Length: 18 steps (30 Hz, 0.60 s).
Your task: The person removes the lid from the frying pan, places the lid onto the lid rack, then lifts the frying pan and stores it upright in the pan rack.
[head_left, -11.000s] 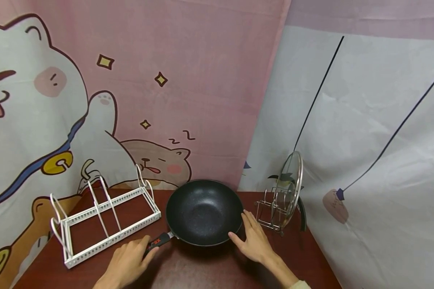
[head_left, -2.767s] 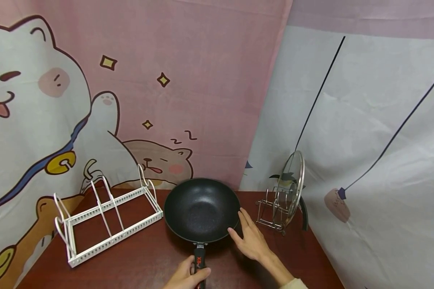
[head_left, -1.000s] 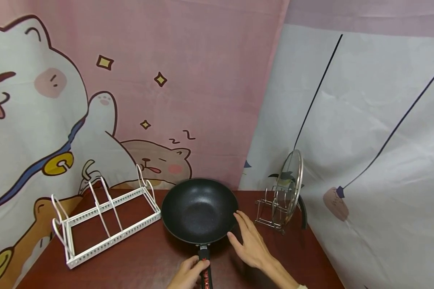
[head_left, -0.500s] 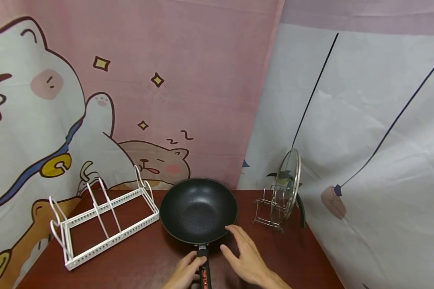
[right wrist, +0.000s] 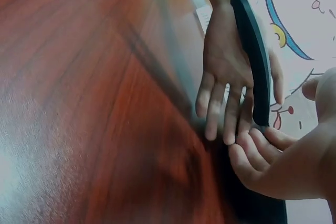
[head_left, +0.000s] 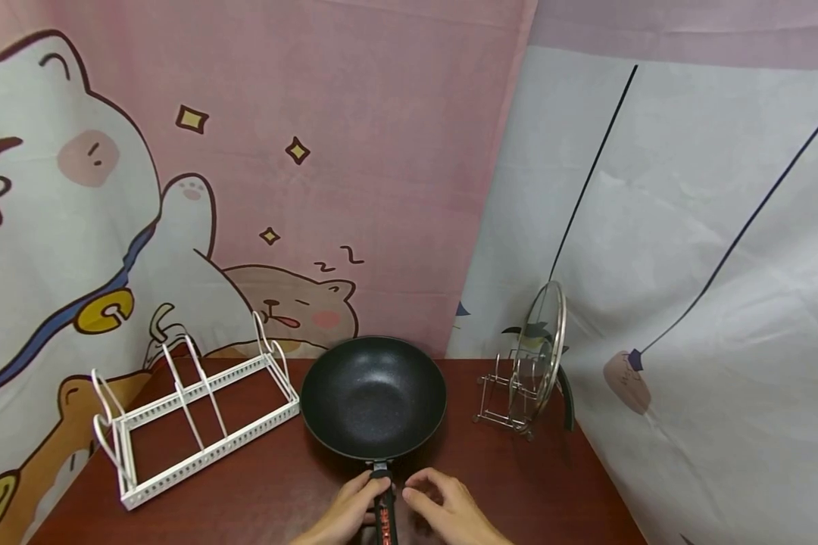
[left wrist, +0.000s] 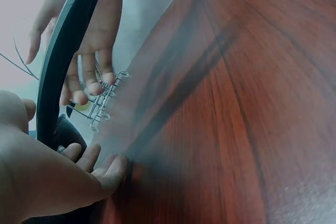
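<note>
A black wok [head_left: 373,397] sits on the table in the head view, its black handle [head_left: 385,522] pointing toward me. My left hand [head_left: 344,511] is at the handle's left side, the thumb over it in that view. Seen from the right wrist, the left hand's [right wrist: 226,56] fingers hang straight behind the handle [right wrist: 254,61], the thumb apart. On the right side my right hand [head_left: 450,511] has bent, relaxed fingers beside the handle. The right wrist view puts its fingertips by the handle's base; whether they touch it is unclear.
To the left stands a white adjustable rack [head_left: 211,452] with upright dividers, close to the wok. At the right a small wire rack [head_left: 497,418] bears a glass lid [head_left: 560,341] on edge. A printed cloth [head_left: 409,189] hangs behind the dark red table [head_left: 259,492].
Earlier the handle pointed left-forward; it turned toward me, the left hand gripping it. My right hand has since left the wok's right rim and come down beside the handle.
</note>
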Each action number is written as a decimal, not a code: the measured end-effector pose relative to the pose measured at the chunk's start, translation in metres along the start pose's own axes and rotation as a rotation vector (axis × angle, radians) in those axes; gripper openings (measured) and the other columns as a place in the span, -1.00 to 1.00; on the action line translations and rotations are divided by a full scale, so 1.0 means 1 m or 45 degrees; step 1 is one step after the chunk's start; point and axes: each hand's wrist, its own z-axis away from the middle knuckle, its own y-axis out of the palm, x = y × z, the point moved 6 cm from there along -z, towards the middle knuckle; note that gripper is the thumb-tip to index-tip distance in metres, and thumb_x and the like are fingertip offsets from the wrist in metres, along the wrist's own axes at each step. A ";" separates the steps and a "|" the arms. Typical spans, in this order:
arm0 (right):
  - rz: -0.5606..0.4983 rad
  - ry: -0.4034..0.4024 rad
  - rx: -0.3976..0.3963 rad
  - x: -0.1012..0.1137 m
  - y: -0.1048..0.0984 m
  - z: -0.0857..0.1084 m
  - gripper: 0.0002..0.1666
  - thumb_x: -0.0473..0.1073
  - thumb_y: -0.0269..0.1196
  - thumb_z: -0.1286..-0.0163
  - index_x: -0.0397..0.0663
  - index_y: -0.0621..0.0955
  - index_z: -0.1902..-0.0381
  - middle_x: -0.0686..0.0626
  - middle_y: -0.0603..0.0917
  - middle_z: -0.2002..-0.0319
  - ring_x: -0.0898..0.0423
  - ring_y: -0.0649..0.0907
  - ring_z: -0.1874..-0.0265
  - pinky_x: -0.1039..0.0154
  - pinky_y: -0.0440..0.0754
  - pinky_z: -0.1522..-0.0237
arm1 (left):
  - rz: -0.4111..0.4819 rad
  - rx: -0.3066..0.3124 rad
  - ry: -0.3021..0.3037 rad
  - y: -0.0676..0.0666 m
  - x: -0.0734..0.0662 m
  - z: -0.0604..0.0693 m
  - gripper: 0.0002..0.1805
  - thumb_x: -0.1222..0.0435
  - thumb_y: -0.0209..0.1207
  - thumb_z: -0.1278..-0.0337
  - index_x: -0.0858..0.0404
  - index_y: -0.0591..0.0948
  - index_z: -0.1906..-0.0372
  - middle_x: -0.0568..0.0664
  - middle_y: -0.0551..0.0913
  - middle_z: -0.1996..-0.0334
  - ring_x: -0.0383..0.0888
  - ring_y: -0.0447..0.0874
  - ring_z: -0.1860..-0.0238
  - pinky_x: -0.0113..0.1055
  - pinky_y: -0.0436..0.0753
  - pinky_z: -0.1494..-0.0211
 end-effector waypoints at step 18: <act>-0.489 0.250 0.433 -0.018 0.054 0.008 -0.34 0.07 0.17 -0.76 -0.54 0.68 -0.25 0.19 0.82 0.15 0.34 0.73 0.18 0.44 0.71 0.09 | 0.035 0.012 -0.079 0.036 -0.077 0.043 -0.45 0.05 0.00 -0.83 0.47 0.58 -0.37 -0.01 0.87 -0.11 -0.04 0.89 -0.18 -0.10 0.84 -0.24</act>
